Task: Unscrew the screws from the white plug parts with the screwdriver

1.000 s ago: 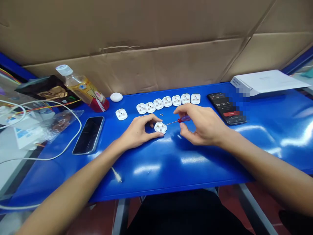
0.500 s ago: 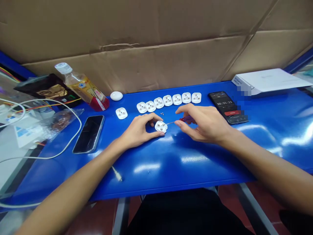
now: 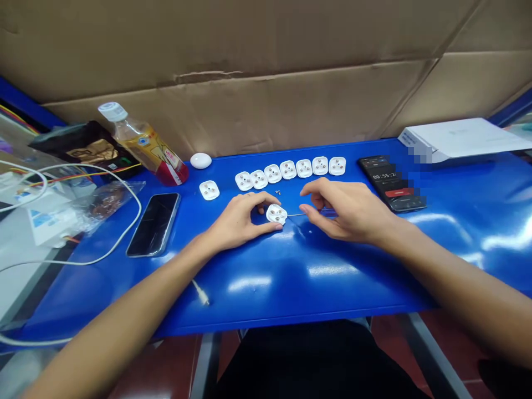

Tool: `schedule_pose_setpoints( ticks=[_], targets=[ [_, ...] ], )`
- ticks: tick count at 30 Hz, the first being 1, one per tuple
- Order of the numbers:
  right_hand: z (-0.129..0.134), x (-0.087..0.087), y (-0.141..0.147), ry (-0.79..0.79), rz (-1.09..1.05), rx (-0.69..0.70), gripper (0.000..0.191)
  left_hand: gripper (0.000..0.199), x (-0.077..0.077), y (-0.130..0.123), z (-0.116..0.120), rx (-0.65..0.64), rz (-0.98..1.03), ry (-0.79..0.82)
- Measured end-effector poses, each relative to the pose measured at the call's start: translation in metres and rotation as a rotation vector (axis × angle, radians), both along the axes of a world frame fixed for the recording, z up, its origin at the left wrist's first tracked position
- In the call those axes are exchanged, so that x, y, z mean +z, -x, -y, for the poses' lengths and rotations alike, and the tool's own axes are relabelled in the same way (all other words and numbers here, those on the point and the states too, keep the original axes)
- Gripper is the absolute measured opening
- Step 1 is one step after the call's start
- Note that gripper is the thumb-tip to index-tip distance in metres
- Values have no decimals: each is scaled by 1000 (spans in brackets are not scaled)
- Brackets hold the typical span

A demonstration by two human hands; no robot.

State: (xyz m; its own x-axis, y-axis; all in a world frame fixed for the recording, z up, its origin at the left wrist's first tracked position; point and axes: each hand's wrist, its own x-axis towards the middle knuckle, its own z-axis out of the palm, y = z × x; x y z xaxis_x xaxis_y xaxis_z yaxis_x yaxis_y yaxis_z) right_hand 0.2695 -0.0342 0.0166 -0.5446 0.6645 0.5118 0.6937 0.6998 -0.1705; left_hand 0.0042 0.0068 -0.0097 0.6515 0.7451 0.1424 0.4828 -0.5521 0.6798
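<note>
My left hand (image 3: 245,219) pinches a small white rounded piece (image 3: 276,214) with metal contacts between thumb and index finger, low over the blue table. To its right, my right hand (image 3: 347,213) is curled around a screwdriver (image 3: 296,215); the thin metal shaft points left to the edge of the white piece, and most of the handle is hidden by the fingers. Its index finger and thumb tips are apart. Tiny screws (image 3: 278,192) lie just behind the held piece. Several similar white pieces (image 3: 287,170) stand in a row farther back, and another (image 3: 209,190) sits apart on the left.
On the left are a phone (image 3: 153,224), a tilted drink bottle (image 3: 145,147), a white oval piece (image 3: 200,160) and a white cable (image 3: 100,263). A phone with a timer (image 3: 390,183) and a white box (image 3: 465,141) are on the right. Cardboard (image 3: 266,111) stands behind.
The red screwdriver handle, visible before between my right fingers, is now mostly hidden, and the shaft lies more level. The whole view has shifted slightly.
</note>
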Motion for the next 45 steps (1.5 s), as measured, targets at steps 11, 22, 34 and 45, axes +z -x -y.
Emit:
schedule_pose_setpoints(
  ticks=[11, 22, 34, 45],
  targets=[
    [1, 6, -9, -21, 17, -70, 8, 44, -2, 1, -1, 4, -9, -6],
    [-1, 0, -6, 2, 51, 8, 10, 49, -1, 1, 0, 7, -15, -19],
    [-4, 0, -9, -51, -11, -36, 6, 50, 1, 2, -2, 25, 81, -43],
    [-2, -2, -8, 85, 39, 57, 9, 63, 1, 3, -1, -8, 32, -35]
  ],
)
